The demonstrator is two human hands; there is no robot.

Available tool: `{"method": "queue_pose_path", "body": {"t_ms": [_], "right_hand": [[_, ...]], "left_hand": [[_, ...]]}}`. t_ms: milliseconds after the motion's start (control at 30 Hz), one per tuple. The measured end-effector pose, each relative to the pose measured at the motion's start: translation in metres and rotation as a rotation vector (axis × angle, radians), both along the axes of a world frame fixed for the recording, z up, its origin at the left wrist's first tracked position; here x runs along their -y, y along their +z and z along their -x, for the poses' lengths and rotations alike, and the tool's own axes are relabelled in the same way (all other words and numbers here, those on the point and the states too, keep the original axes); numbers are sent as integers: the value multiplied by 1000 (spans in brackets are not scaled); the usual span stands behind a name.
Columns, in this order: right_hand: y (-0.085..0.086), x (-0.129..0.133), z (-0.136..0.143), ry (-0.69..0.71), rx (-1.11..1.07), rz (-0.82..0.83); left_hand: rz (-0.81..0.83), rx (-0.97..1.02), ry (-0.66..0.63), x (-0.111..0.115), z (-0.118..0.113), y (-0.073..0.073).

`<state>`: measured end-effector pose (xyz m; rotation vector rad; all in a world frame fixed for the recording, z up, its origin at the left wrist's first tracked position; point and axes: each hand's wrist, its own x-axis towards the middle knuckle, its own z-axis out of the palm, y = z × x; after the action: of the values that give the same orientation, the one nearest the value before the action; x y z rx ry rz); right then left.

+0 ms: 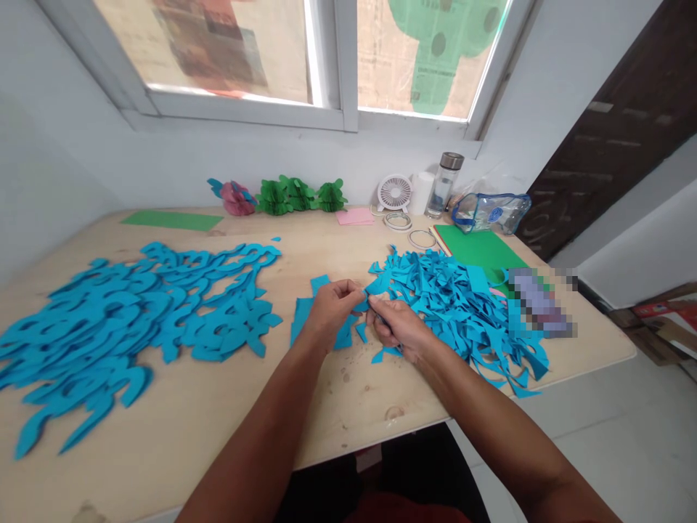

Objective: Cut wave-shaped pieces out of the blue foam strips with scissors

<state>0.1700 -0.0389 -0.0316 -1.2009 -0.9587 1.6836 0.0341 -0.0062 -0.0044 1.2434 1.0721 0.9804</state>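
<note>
My left hand is closed, pinching a small piece of blue paper between thumb and fingers. Close beside it on the right, my right hand is closed around what look like scissors; only a dark sliver shows, the rest hidden by the fingers. The hands nearly meet above the table. Flat blue paper sheets lie under and left of my left hand. A heap of blue paper scraps spreads to the right of my right hand. At the left lies a big pile of curved, cut blue paper shapes.
Along the wall stand green paper decorations, a pink one, a small white fan, a bottle and a clear pouch. Tape rolls, green sheets and a blurred-out object lie on the wooden table.
</note>
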Motion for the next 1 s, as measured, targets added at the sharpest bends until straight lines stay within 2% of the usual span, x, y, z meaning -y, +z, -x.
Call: {"method": "queue_pose_path", "body": {"t_ms": [300, 533, 700, 1000], "right_hand": [[4, 0, 2, -83, -58, -10], [12, 1, 4, -197, -82, -45], [9, -1, 4, -281, -83, -105], [8, -5, 4, -389, -77, -118]], "left_hand": [[17, 59, 20, 0, -1, -3], [15, 89, 82, -1, -1, -5], [-20, 107, 129, 0, -4, -4], [1, 124, 120, -1, -8, -11]]}}
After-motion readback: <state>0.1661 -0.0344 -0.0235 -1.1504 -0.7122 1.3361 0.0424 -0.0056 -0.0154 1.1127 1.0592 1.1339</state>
